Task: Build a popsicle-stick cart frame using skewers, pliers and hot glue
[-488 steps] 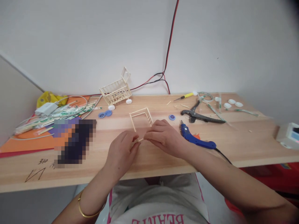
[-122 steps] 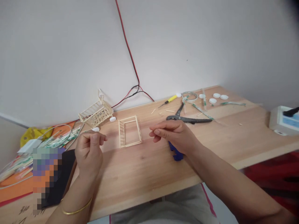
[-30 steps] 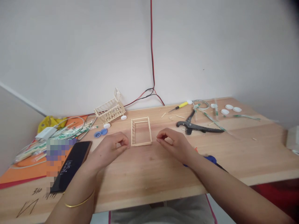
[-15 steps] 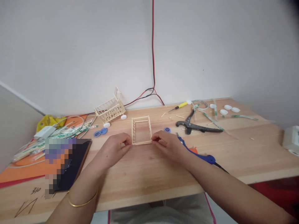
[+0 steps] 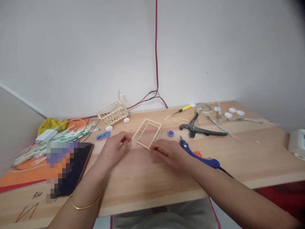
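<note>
A small rectangular frame of thin wooden sticks (image 5: pixel 153 139), with short uprights along its sides, stands turned at an angle on the wooden table. My right hand (image 5: pixel 165 151) pinches its near corner with thumb and fingers. At its left corner is my left hand (image 5: pixel 118 146), the fingers curled and their tips against the sticks; the exact grip is partly hidden. Behind and to the left stands a larger stick cart-like model (image 5: pixel 113 113) with railed sides. A blue bottle cap (image 5: pixel 170 133) lies just right of the frame.
A blue glue gun (image 5: pixel 200 159) and black-handled cutters (image 5: pixel 202 130) lie on the right. Beyond them are a yellow-handled tool (image 5: pixel 184 109), white caps (image 5: pixel 232 110) and stick scraps. On the left lie a dark tablet-like object (image 5: pixel 81 168), bagged sticks (image 5: pixel 69 136) and orange sheets (image 5: pixel 23 176).
The small stick frame has turned clockwise on the table, its near right corner now pointing toward me. My left hand has shifted slightly away from me; my right hand has stayed with the near corner.
</note>
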A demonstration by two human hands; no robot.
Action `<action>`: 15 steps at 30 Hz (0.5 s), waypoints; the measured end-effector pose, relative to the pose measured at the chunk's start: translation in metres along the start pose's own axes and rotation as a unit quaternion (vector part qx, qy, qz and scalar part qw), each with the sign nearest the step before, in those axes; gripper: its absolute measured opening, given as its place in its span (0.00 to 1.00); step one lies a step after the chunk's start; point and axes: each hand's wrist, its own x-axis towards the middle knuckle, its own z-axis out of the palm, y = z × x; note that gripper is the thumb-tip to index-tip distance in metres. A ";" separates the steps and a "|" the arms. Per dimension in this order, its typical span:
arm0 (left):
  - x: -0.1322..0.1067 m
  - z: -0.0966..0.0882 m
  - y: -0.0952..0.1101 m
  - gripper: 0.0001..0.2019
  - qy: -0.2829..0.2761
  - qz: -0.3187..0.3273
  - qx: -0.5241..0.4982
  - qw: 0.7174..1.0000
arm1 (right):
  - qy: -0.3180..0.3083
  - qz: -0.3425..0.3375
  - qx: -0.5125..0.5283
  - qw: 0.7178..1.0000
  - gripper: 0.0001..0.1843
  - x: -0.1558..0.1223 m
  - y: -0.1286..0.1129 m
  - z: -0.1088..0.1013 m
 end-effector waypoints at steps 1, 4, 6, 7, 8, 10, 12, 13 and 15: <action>0.000 0.000 0.000 0.09 0.007 -0.004 -0.002 1.000 | -0.012 -0.007 0.000 1.000 0.11 -0.001 -0.001 0.000; 0.001 0.001 -0.001 0.10 0.028 -0.016 -0.024 0.999 | -0.031 -0.022 -0.008 0.999 0.14 -0.002 -0.001 0.002; 0.000 0.002 -0.003 0.09 0.048 -0.036 -0.033 0.998 | -0.026 -0.040 -0.009 0.999 0.14 -0.003 -0.002 0.001; 0.000 0.004 -0.004 0.09 0.058 -0.051 -0.035 0.996 | -0.017 -0.052 -0.008 0.998 0.14 -0.003 -0.002 0.000; 0.000 0.006 -0.006 0.09 0.064 -0.067 -0.039 0.995 | 0.002 -0.061 -0.007 0.998 0.14 -0.003 -0.003 -0.002; 0.000 0.012 -0.009 0.12 0.067 -0.097 -0.060 0.991 | 0.068 -0.053 -0.008 0.996 0.12 -0.002 -0.002 -0.008; 0.001 0.020 -0.010 0.16 0.075 -0.121 -0.096 0.985 | 0.164 0.002 -0.015 0.986 0.09 -0.002 0.000 -0.016; 0.001 0.025 -0.010 0.17 0.083 -0.129 -0.116 0.981 | 0.207 0.039 -0.018 0.977 0.08 -0.002 0.003 -0.020; 0.001 0.033 -0.009 0.18 0.095 -0.140 -0.155 0.973 | 0.254 0.109 -0.012 0.961 0.09 -0.003 0.010 -0.027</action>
